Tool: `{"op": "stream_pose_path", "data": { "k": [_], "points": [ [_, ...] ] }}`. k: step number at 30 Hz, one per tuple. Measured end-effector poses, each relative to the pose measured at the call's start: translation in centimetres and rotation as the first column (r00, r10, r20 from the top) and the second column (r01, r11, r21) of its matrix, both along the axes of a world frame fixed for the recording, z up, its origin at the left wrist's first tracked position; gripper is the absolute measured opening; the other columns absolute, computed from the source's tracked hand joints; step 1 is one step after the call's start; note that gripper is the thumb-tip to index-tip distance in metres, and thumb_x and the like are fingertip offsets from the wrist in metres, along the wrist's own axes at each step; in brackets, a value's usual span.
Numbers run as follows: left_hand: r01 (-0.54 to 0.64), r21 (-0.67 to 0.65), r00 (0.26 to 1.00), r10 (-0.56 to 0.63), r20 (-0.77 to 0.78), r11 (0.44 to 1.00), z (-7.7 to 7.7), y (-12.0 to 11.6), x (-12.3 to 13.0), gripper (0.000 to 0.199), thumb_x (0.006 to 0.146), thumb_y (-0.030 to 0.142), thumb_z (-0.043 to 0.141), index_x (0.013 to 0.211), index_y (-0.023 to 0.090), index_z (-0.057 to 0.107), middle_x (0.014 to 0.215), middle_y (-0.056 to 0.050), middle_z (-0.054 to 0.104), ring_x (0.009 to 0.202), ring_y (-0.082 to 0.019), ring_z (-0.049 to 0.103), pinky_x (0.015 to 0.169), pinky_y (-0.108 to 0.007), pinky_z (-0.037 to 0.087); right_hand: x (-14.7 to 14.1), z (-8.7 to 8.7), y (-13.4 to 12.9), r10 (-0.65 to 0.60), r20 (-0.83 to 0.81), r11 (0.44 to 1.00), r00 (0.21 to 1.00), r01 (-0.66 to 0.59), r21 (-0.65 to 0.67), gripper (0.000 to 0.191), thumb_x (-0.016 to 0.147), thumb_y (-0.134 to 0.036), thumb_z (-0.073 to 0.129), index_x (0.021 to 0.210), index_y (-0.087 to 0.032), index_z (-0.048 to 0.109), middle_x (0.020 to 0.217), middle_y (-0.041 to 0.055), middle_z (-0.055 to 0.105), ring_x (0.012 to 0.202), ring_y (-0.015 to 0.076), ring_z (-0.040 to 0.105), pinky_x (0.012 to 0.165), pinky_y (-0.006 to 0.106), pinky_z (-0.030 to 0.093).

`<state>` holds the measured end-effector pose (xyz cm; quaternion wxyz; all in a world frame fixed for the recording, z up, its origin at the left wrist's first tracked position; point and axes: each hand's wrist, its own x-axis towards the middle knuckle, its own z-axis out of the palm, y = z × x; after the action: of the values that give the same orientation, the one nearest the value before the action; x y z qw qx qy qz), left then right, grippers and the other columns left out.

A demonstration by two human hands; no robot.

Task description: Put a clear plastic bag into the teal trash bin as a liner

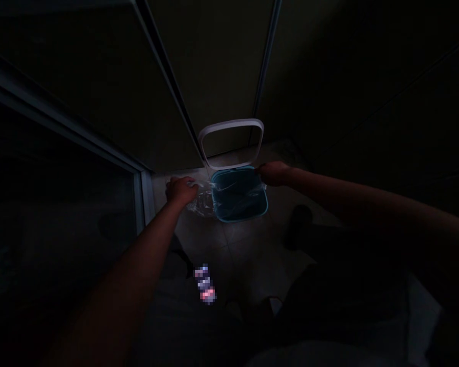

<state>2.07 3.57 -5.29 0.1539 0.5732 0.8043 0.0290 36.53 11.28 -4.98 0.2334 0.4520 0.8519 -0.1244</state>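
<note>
Left hand (181, 190) and right hand (273, 173) spread a clear plastic bag (201, 201) over a blue bin (239, 201) (white lid (231, 122) raised clear), fingers (185, 182) pinching its edges.

Here we go, both arms out and reaching down, well apart! The left arm (126, 270) angles up to the left hand (181, 189), knuckles up, fingers curled; the right arm (352, 199) runs nearly level, right hand (273, 173) bent downward.
</note>
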Motion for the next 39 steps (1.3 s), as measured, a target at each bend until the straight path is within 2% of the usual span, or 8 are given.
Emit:
{"op": "stream_pose_path", "data": {
  "k": [4, 7, 9, 11, 16, 24, 32, 39],
  "points": [
    [0.359, 0.222, 0.928, -0.321, -0.190, 0.907, 1.1, -2.3, 1.6, 0.026, 0.093, 0.031, 0.061, 0.112, 0.025, 0.078, 0.127, -0.015, 0.060, 0.126, -0.037, 0.052, 0.102, -0.053, 0.043, 2.2, 1.1, -2.2, -0.005, 0.030, 0.993, 1.000, 0.002, 0.118, 0.043, 0.099, -0.023, 0.053, 0.138, -0.025, 0.068, 0.137, 0.0143, 0.068, 0.123, 0.0328, 0.065, 0.091, 0.040, 0.054],
    [0.754, 0.049, 0.652, -0.737, -0.179, 0.655, 0.7, -4.0, 3.0, 0.023, 0.094, 0.033, 0.064, 0.109, 0.023, 0.078, 0.115, -0.012, 0.065, 0.116, -0.033, 0.057, 0.099, -0.048, 0.043, 2.1, 0.8, -4.1, 0.024, 0.002, 0.981, 1.000, -0.024, 0.193, 0.044, 0.097, -0.029, 0.056, 0.139, -0.022, 0.067, 0.137, 0.0177, 0.064, 0.125, 0.0354, 0.059, 0.094, 0.043, 0.051],
    [0.869, -0.063, 0.482, -0.868, -0.119, 0.491, -0.2, -4.6, 3.2, 0.025, 0.092, 0.038, 0.070, 0.110, 0.023, 0.078, 0.112, -0.011, 0.067, 0.114, -0.031, 0.059, 0.100, -0.047, 0.044, 1.6, 0.4, -5.0, 0.061, -0.016, 0.975, 0.998, -0.057, 0.215, 0.042, 0.096, -0.031, 0.059, 0.135, -0.021, 0.068, 0.136, 0.0182, 0.062, 0.124, 0.0359, 0.057, 0.096, 0.044, 0.049],
    [0.895, -0.116, 0.423, -0.903, -0.081, 0.430, -1.5, -5.0, 2.8, 0.032, 0.090, 0.044, 0.074, 0.114, 0.023, 0.077, 0.115, -0.011, 0.069, 0.115, -0.032, 0.061, 0.100, -0.046, 0.044, 1.0, -0.2, -5.7, 0.114, -0.052, 0.973, 0.992, -0.101, 0.208, 0.038, 0.097, -0.034, 0.060, 0.131, -0.021, 0.070, 0.137, 0.0175, 0.060, 0.124, 0.0353, 0.056, 0.095, 0.043, 0.049],
    [0.910, -0.110, 0.396, -0.917, -0.054, 0.400, -4.1, -5.5, 1.0, 0.033, 0.085, 0.039, 0.082, 0.113, 0.025, 0.076, 0.119, -0.008, 0.071, 0.117, -0.030, 0.063, 0.100, -0.043, 0.045, -0.2, -2.1, -6.7, 0.206, -0.078, 0.976, 0.975, -0.199, 0.088, 0.049, 0.094, -0.045, 0.067, 0.137, -0.021, 0.068, 0.133, 0.0166, 0.063, 0.120, 0.0351, 0.058, 0.090, 0.041, 0.049],
    [0.913, -0.060, 0.397, -0.914, -0.086, 0.402, -5.1, -5.9, 0.4, 0.015, 0.093, 0.021, 0.067, 0.107, 0.022, 0.072, 0.109, -0.007, 0.072, 0.105, -0.026, 0.065, 0.093, -0.040, 0.046, 0.5, -3.8, -6.2, 0.282, -0.075, 0.947, 0.956, -0.265, 0.181, 0.030, 0.099, -0.017, 0.050, 0.117, -0.016, 0.074, 0.112, 0.0163, 0.072, 0.116, 0.0335, 0.059, 0.100, 0.047, 0.038],
    [0.917, -0.036, 0.391, -0.913, -0.115, 0.398, -4.8, -6.3, -0.5, 0.014, 0.097, 0.019, 0.061, 0.109, 0.021, 0.068, 0.104, -0.006, 0.071, 0.100, -0.024, 0.065, 0.086, -0.037, 0.046, 3.8, -3.3, -7.4, 0.124, -0.157, 0.988, 0.980, -0.108, 0.106, 0.028, 0.104, -0.032, 0.048, 0.118, -0.019, 0.068, 0.112, 0.0135, 0.073, 0.090, 0.0237, 0.067, 0.078, 0.034, 0.042],
    [0.950, -0.045, 0.295, -0.935, -0.195, 0.309, -6.6, -7.0, -0.7, 0.018, 0.100, 0.017, 0.057, 0.107, 0.023, 0.071, 0.108, -0.006, 0.070, 0.096, -0.023, 0.063, 0.079, -0.035, 0.046, 6.1, -3.2, -9.5, -0.083, -0.261, 0.994, 0.962, 0.060, -0.096, 0.019, 0.093, -0.036, 0.067, 0.104, -0.020, 0.068, 0.109, 0.0085, 0.074, 0.085, 0.0190, 0.069, 0.071, 0.027, 0.043]
  ]
}}
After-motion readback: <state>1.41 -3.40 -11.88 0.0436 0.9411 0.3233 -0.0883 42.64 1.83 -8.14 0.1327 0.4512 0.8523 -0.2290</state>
